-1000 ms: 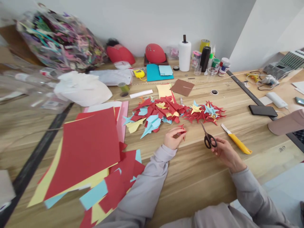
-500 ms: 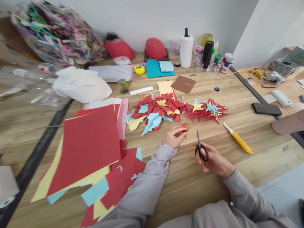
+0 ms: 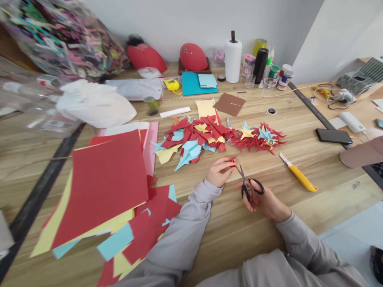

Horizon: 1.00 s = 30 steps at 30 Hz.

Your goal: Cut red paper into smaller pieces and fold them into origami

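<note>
Near: wooden tabletop point(image 3: 236, 235) extends between the forearms; its near edge slants along the lower right. The right hand point(image 3: 263, 202) grips the scissors point(image 3: 244, 179) by their handles, blades parted, tips close to the left hand point(image 3: 219, 172); contact cannot be told. The left hand pinches the small red paper piece point(image 3: 232, 160) narrowly between its fingertips, above the tabletop. Bare wood separates the right hand from the yellow knife point(image 3: 301, 177). Left: large paper sheets point(image 3: 104, 187), overlapping. Middle: two adjoining heaps, folded paper point(image 3: 191, 151) and pointed paper shapes point(image 3: 267, 136). Far: brown sheet point(image 3: 229, 104), tape roll point(image 3: 271, 111), then white cylinder point(image 3: 233, 61) before the wall.
</note>
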{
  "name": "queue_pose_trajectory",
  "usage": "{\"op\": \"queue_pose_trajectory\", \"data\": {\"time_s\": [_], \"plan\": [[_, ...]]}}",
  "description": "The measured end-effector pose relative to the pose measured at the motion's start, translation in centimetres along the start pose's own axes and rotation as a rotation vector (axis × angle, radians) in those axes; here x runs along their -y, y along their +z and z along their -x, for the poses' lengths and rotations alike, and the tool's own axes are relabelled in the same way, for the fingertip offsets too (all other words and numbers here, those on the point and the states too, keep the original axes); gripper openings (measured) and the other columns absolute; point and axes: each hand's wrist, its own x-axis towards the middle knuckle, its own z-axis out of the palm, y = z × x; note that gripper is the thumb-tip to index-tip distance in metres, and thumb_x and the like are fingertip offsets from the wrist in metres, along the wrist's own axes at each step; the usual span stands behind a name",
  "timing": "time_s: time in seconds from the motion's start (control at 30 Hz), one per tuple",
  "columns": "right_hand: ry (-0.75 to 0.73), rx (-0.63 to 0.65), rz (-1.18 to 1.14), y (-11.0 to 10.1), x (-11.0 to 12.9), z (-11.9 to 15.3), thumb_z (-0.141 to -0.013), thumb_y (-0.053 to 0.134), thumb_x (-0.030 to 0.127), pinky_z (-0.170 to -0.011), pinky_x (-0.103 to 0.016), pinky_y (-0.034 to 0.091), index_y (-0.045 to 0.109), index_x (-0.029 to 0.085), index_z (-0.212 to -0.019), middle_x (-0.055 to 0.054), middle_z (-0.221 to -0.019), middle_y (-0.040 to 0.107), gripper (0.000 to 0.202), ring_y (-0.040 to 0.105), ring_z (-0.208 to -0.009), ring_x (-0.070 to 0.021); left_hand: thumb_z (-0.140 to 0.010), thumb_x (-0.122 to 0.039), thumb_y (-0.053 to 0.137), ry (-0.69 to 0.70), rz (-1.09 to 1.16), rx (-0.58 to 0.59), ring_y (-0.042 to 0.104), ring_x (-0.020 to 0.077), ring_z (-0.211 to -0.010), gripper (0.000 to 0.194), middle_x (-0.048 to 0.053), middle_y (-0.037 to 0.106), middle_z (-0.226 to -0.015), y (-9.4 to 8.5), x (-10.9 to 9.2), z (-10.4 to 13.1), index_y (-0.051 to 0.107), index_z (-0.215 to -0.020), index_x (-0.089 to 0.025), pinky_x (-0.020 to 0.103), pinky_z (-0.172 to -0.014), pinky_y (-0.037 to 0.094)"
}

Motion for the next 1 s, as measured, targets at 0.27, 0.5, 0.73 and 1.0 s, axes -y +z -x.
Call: {"op": "queue_pose_trajectory", "data": {"time_s": [0.27, 0.5, 0.73, 1.0], "plan": [[-0.024, -0.091, 0.057, 0.21, 0.28, 0.16, -0.083, 0.055, 0.064, -0.045, -0.020, 0.036, 0.061, 0.015, -0.113, 0.003, -0.054, 0.058, 0.058, 0.045, -0.043, -0.0092, -0.083, -0.018, 0.067, 0.086, -0.019, 0.010, 0.071, 0.0173, -0.088, 0.011, 0.009, 0.074, -0.097, 0.00, -0.02, -0.03, 0.076, -0.090, -0.019, 0.029, -0.082, 0.060], [-0.032, -0.120, 0.082, 0.32, 0.34, 0.25, -0.082, 0.057, 0.061, -0.039, -0.019, 0.025, 0.065, 0.013, -0.108, 0.005, -0.048, 0.050, 0.055, 0.037, -0.041, -0.0083, -0.088, -0.013, 0.058, 0.174, -0.030, -0.004, 0.071, 0.0152, -0.090, 0.018, 0.009, 0.073, -0.104, 0.03, -0.25, -0.14, 0.075, -0.092, -0.019, 0.027, -0.079, 0.060], [-0.030, -0.150, 0.097, 0.52, 0.47, 0.37, -0.079, 0.060, 0.062, -0.039, -0.020, 0.020, 0.066, 0.013, -0.106, 0.006, -0.047, 0.049, 0.056, 0.033, -0.040, -0.0070, -0.090, -0.014, 0.056, 0.215, -0.083, -0.020, 0.070, 0.0149, -0.091, 0.020, 0.010, 0.071, -0.107, -0.02, -0.20, -0.01, 0.074, -0.095, -0.020, 0.026, -0.078, 0.060], [-0.030, -0.176, 0.117, 0.72, 0.59, 0.27, -0.075, 0.063, 0.065, -0.040, -0.021, 0.020, 0.067, 0.013, -0.103, 0.005, -0.047, 0.050, 0.059, 0.035, -0.040, -0.0070, -0.091, -0.015, 0.054, 0.218, -0.119, -0.005, 0.069, 0.0159, -0.092, 0.021, 0.011, 0.071, -0.109, -0.12, -0.12, 0.16, 0.073, -0.098, -0.021, 0.027, -0.078, 0.059]]}}
